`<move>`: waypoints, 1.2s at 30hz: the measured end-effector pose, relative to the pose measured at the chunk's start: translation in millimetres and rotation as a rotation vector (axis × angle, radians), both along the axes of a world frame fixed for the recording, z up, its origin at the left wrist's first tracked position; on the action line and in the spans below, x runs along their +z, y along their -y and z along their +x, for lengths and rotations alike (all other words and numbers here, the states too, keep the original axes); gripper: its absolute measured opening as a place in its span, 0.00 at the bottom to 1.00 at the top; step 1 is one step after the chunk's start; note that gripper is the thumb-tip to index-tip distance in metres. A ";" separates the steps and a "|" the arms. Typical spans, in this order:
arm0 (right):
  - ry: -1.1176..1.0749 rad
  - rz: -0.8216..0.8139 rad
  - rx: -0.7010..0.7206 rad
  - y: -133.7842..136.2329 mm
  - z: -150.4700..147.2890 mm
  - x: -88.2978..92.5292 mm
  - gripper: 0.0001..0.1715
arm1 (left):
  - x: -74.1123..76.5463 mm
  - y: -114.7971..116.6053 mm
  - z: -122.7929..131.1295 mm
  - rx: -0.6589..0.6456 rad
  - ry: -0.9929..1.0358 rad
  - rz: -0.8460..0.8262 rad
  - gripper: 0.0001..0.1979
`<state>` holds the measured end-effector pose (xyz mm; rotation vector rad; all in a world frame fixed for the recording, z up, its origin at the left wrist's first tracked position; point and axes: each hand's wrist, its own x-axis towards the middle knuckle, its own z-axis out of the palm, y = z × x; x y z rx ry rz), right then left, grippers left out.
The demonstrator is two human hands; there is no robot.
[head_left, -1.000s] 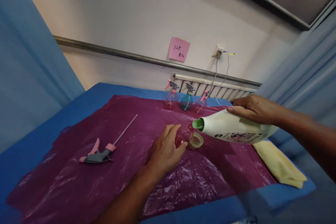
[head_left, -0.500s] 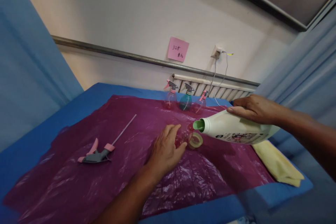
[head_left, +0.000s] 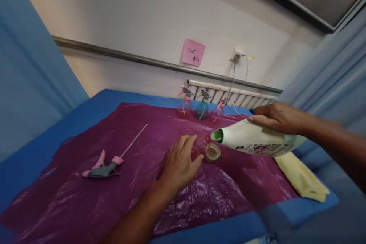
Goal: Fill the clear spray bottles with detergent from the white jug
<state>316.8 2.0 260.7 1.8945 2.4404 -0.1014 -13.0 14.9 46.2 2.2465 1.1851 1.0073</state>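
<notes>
My left hand (head_left: 181,160) is wrapped around a clear spray bottle (head_left: 203,145) without its head, partly hidden by my fingers. From the right, my right hand (head_left: 276,118) grips a large white detergent jug (head_left: 257,139), tipped nearly level. Its green spout (head_left: 217,136) lies at the mouth of the spray bottle. Whether liquid is flowing I cannot make out. A roll of tape (head_left: 212,153) rests just right of the bottle. Off to the left lies a pink and grey spray head (head_left: 104,167) with its long tube pointing up and right.
Three spray bottles with heads stand at the back: a clear one (head_left: 185,107), a teal one (head_left: 202,109) and another clear one (head_left: 218,112). Purple plastic sheeting (head_left: 137,194) covers the blue bed. A folded yellow cloth (head_left: 301,179) lies at the right edge.
The camera view has shifted slightly. Both hands, the tilted jug and the spray bottle keep nearly the same positions.
</notes>
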 end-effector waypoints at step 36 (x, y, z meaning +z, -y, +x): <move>0.054 0.020 -0.001 -2.3 1.6 3.4 0.42 | -1.9 0.1 1.7 0.003 0.013 0.004 0.30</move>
